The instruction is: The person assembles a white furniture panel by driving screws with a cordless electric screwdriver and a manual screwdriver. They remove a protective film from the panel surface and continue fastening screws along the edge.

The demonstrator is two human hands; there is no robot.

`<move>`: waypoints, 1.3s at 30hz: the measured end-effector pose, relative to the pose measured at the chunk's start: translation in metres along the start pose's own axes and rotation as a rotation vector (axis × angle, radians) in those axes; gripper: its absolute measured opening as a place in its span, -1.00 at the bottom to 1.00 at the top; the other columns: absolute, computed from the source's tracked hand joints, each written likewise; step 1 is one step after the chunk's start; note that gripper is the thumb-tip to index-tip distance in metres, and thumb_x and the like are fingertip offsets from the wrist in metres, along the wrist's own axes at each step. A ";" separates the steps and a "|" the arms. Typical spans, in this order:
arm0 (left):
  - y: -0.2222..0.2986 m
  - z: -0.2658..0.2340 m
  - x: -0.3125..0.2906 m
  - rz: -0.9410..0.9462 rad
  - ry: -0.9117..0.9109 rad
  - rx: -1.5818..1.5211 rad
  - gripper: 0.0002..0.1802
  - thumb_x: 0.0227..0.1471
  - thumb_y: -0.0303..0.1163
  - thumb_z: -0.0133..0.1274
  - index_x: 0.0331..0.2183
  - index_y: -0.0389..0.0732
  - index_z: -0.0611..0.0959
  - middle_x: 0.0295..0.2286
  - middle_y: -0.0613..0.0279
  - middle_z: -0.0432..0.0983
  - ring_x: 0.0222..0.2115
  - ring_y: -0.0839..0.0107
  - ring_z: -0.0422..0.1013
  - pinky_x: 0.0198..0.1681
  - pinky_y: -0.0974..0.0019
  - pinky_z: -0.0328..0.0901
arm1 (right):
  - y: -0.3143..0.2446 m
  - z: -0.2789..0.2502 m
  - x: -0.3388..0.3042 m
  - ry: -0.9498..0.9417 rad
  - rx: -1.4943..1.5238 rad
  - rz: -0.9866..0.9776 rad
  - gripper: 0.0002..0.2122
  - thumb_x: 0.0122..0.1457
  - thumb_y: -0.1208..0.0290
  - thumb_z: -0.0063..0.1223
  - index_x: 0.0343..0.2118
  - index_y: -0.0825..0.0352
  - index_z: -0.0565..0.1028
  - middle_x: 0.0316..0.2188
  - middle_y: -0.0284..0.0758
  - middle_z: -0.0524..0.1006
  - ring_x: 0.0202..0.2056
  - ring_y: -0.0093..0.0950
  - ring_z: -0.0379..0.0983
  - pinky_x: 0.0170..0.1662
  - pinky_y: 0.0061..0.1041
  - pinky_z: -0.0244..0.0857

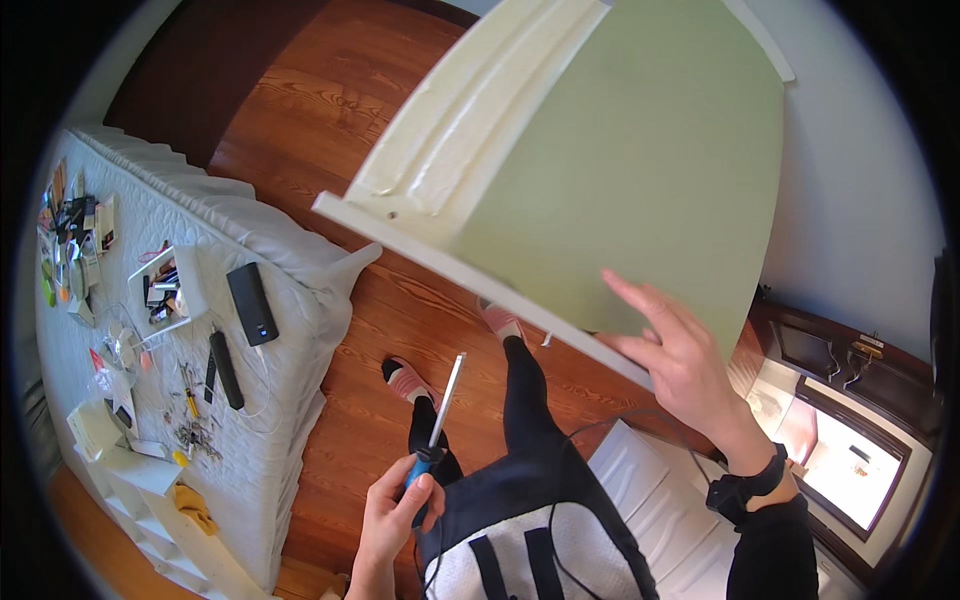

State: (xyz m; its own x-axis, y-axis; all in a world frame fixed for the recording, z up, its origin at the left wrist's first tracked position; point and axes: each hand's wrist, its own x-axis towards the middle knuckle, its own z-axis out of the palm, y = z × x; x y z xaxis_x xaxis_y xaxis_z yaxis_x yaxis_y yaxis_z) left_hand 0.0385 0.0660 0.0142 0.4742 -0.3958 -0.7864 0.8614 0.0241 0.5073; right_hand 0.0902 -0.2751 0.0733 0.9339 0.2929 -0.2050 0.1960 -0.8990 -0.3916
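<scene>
My left hand (pixel 400 505) is closed round the blue and black handle of a screwdriver (pixel 448 400), whose long metal shaft points up and away from me. Ahead and to the right stands a furniture piece with a green panel (pixel 650 150) and a raised white edge (pixel 480 278). Over its near right corner my right hand (pixel 680 355) has the index finger stretched out above the green surface and the thumb close to the white edge. Whether the fingertips press on the panel I cannot tell. The screwdriver's tip is apart from the furniture.
On the left, a bed with a white quilted cover (pixel 290 330) carries a white box of small items (pixel 165 290), a black power bank (pixel 252 303), loose screws (pixel 195 437) and several tools. An open dark case with a lit mirror (pixel 850 455) lies at the right, beside white ridged furniture (pixel 660 490).
</scene>
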 end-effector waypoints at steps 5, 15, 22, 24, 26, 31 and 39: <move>0.017 -0.012 -0.002 -0.069 -0.119 0.069 -0.66 0.21 -0.31 -0.02 -0.10 -0.37 0.51 -0.65 0.28 0.44 -0.75 0.65 0.23 -0.67 0.55 0.08 | -0.028 0.021 0.014 0.197 -0.046 0.048 -0.56 -0.01 0.58 0.08 0.01 0.44 0.44 0.17 -0.22 0.32 0.08 -0.21 0.35 0.07 -0.33 0.31; -0.001 0.020 0.039 0.020 -0.148 0.227 -0.67 0.15 -0.30 0.07 -0.13 -0.34 0.55 -0.71 0.38 0.39 -0.75 0.70 0.24 -0.67 0.56 0.10 | -0.017 0.040 0.025 0.085 0.019 0.069 -0.52 0.05 0.35 0.16 0.05 0.43 0.40 0.21 -0.18 0.28 0.24 -0.17 0.16 0.23 -0.26 0.10; -0.021 0.022 0.034 0.004 -0.163 0.135 -0.68 0.14 -0.29 0.08 -0.15 -0.32 0.57 -0.72 0.40 0.37 -0.74 0.69 0.24 -0.66 0.56 0.09 | -0.014 0.041 0.025 0.101 0.026 0.043 -0.57 0.02 0.42 0.15 -0.01 0.47 0.44 0.18 -0.12 0.30 0.23 -0.12 0.17 0.22 -0.26 0.10; -0.024 0.023 0.034 0.019 -0.169 0.149 -0.67 0.14 -0.28 0.09 -0.15 -0.32 0.58 -0.72 0.39 0.38 -0.74 0.68 0.25 -0.65 0.55 0.11 | -0.014 0.043 0.025 0.104 0.027 0.046 -0.55 0.01 0.41 0.17 -0.01 0.47 0.44 0.18 -0.11 0.30 0.23 -0.11 0.17 0.21 -0.26 0.10; -0.026 0.025 0.035 0.025 -0.175 0.148 -0.66 0.13 -0.27 0.10 -0.15 -0.32 0.58 -0.72 0.39 0.38 -0.74 0.67 0.26 -0.65 0.54 0.12 | -0.013 0.043 0.025 0.101 0.028 0.044 -0.55 0.02 0.38 0.17 -0.01 0.47 0.44 0.18 -0.11 0.30 0.23 -0.10 0.17 0.21 -0.25 0.11; -0.026 0.028 0.040 0.027 -0.155 0.198 -0.65 0.13 -0.26 0.11 -0.15 -0.33 0.58 -0.72 0.38 0.38 -0.73 0.65 0.28 -0.62 0.54 0.14 | -0.008 0.035 0.024 0.051 0.093 0.034 -0.52 0.03 0.36 0.18 0.03 0.44 0.42 0.18 -0.13 0.30 0.23 -0.15 0.18 0.22 -0.28 0.10; -0.016 0.033 0.029 0.093 -0.087 0.244 -0.64 0.18 -0.25 0.01 -0.16 -0.39 0.56 -0.75 0.38 0.33 -0.78 0.67 0.21 -0.68 0.56 0.06 | 0.017 0.019 0.050 -0.011 0.270 -0.002 -0.32 -0.10 0.45 0.26 0.18 0.28 0.30 0.23 -0.21 0.25 0.29 -0.24 0.06 0.32 -0.20 -0.11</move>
State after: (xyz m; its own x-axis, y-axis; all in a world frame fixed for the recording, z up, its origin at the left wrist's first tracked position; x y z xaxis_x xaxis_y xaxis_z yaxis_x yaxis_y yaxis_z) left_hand 0.0328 0.0238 -0.0049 0.5229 -0.4798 -0.7045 0.7405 -0.1536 0.6542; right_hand 0.1349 -0.2697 0.0395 0.9298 0.2998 -0.2133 0.1096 -0.7791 -0.6172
